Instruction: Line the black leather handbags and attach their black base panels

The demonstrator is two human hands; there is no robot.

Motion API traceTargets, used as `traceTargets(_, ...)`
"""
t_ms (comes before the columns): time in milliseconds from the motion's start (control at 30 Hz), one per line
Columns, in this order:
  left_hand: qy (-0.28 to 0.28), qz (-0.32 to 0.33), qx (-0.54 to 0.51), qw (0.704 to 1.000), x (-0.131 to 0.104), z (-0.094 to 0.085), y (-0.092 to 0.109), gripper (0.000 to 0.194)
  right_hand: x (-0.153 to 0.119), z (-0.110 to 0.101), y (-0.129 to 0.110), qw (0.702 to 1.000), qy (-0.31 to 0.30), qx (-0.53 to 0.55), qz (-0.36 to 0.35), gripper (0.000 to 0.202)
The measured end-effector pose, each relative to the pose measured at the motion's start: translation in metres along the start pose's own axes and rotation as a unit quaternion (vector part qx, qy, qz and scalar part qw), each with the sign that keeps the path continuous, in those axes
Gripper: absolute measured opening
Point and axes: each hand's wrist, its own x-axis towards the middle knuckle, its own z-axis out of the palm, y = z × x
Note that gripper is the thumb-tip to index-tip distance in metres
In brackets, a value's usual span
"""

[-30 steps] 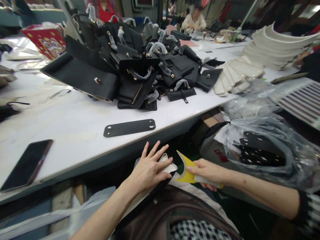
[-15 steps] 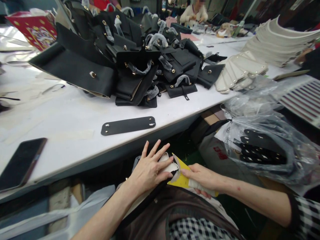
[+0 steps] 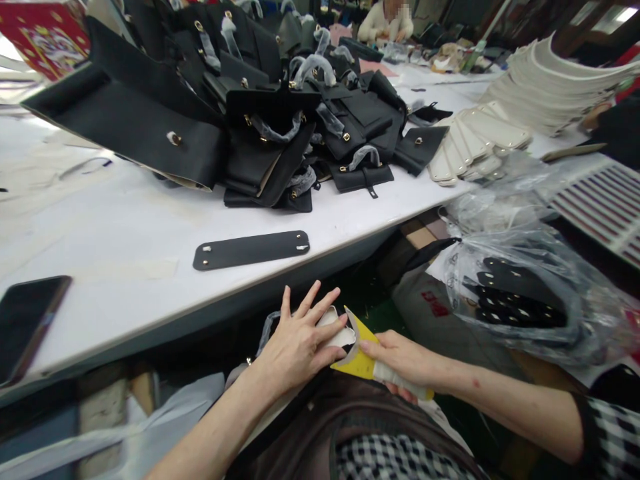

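Observation:
My left hand [image 3: 300, 340] lies with fingers spread over a white piece with dark edging [image 3: 336, 325], close to my lap. Much of that piece and whatever supports it is hidden beneath the hand. My right hand [image 3: 400, 360] is closed around a yellow flared tool [image 3: 361, 353] with a curved grey edge and a white-wrapped grip. The tool's curved edge meets the end of the white piece, beside my left thumb and index finger. On the table in front of my hands is a long black strip with rounded ends and small metal studs [image 3: 251, 251].
Black handbags [image 3: 270, 133] with wrapped handles are heaped on the white table [image 3: 150, 293]. A phone [image 3: 30, 320] lies at the left. White panels [image 3: 475, 143] stand stacked at the right, above a clear plastic bag [image 3: 520, 300] of black pieces. Another person [image 3: 385, 23] sits far back.
The view has shifted slightly, so the phone and table items appear further left. Both hands keep nearly the same pose, with the tool against the white piece.

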Motion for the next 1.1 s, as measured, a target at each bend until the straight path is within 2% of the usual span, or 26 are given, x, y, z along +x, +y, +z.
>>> traceTargets(333,-0.023,-0.007,-0.042,0.999,0.0,0.0,-0.004,0.05,0.006,0.01,-0.005,0.999,-0.006,0.03,0.027,0.052)
traceTargets(700,-0.002,0.005,-0.077,0.997,-0.001,0.001,-0.008,0.044,0.012,0.017,0.0,0.997,-0.014,0.07,0.034,0.061)
traceTargets(967,0.003,0.008,-0.067,0.998,-0.004,0.0,-0.006,0.044,0.021,0.033,-0.007,0.995,0.0,0.102,0.011,0.067)
traceTargets(1100,0.018,0.02,-0.049,0.998,-0.008,0.0,-0.005,0.045,0.025,0.05,-0.012,0.986,0.013,0.167,-0.006,0.062)
